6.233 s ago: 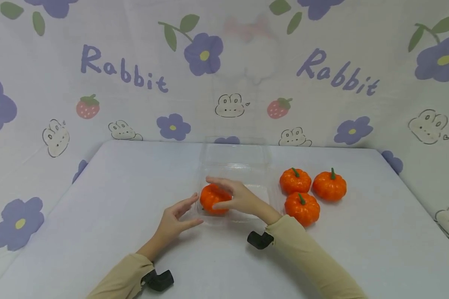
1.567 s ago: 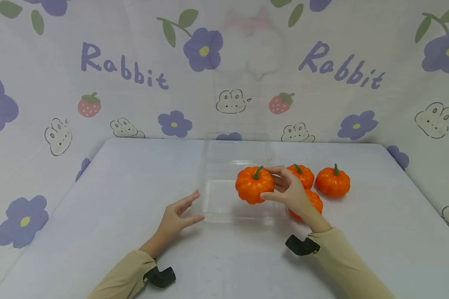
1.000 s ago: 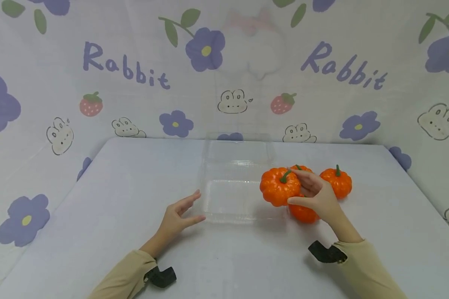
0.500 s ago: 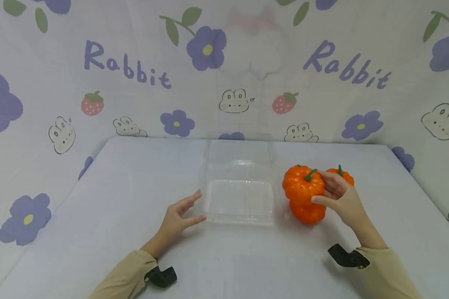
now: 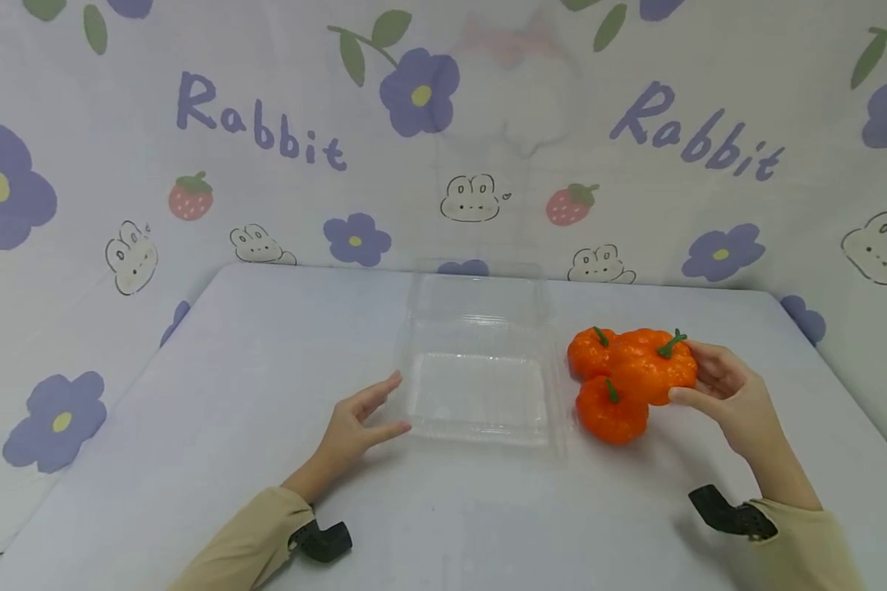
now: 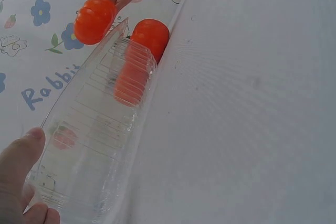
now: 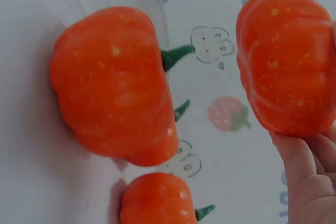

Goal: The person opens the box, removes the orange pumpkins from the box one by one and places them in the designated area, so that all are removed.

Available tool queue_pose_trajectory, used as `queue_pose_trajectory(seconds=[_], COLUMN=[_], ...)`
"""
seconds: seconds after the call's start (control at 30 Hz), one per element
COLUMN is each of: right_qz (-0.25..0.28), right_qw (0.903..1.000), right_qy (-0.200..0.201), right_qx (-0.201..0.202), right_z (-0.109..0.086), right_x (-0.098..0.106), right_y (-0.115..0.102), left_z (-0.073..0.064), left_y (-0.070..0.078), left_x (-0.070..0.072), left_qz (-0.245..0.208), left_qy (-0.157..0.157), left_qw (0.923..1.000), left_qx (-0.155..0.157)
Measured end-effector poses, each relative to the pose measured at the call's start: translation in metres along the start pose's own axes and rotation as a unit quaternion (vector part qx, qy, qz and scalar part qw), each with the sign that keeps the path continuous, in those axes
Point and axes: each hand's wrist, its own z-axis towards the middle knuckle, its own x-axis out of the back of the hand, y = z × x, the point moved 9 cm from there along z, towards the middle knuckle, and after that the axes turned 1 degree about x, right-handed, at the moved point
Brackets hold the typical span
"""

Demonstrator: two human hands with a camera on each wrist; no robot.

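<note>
My right hand (image 5: 732,402) pinches a small orange toy pumpkin (image 5: 646,377) with a green stem between thumb and fingers. It is held above the table at the right and mostly covers another pumpkin behind it. Two more pumpkins stand nearby: one at the back left (image 5: 587,355), one in front (image 5: 612,414). In the right wrist view, the held pumpkin (image 7: 289,64) is apart from the front one (image 7: 113,87). My left hand (image 5: 351,427), thumb and fingers spread, is at the left edge of a clear plastic clamshell box (image 5: 480,394); contact is hard to tell.
The box's lid (image 5: 476,300) is folded back behind its base, which has nothing in it. A white table (image 5: 443,517) carries everything. Behind it hangs a patterned cloth (image 5: 266,197) with flowers and rabbits. Dark wrist cameras (image 5: 324,542) sit on both sleeves.
The right hand has taken the pumpkin out of the box's left side and carried it rightward over the other pumpkins. The left hand has stayed almost still beside the box.
</note>
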Motion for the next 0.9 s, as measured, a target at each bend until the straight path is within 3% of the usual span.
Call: queue_pose_trajectory(seconds=[0.27, 0.5, 0.7, 0.9], right_qz=[-0.016, 0.008, -0.060, -0.084], right_qw=[0.9997, 0.9993, 0.9971, 0.9949], right_qy=[0.014, -0.034, -0.035, -0.038], right_qx=[-0.010, -0.016, -0.032, -0.042], right_z=[-0.004, -0.003, -0.009, -0.017], right_x=[0.025, 0.024, 0.031, 0.037], right_y=[0.003, 0.017, 0.024, 0.030], left_z=[0.003, -0.001, 0.000, 0.002], left_y=[0.001, 0.000, -0.002, -0.001], left_x=[-0.002, 0.000, 0.000, -0.001], left_qz=[-0.004, 0.003, 0.002, 0.002], left_qy=[-0.004, 0.001, 0.002, -0.003], left_qw=[1.0000, 1.0000, 1.0000, 1.0000], left_qx=[0.006, 0.009, 0.006, -0.002])
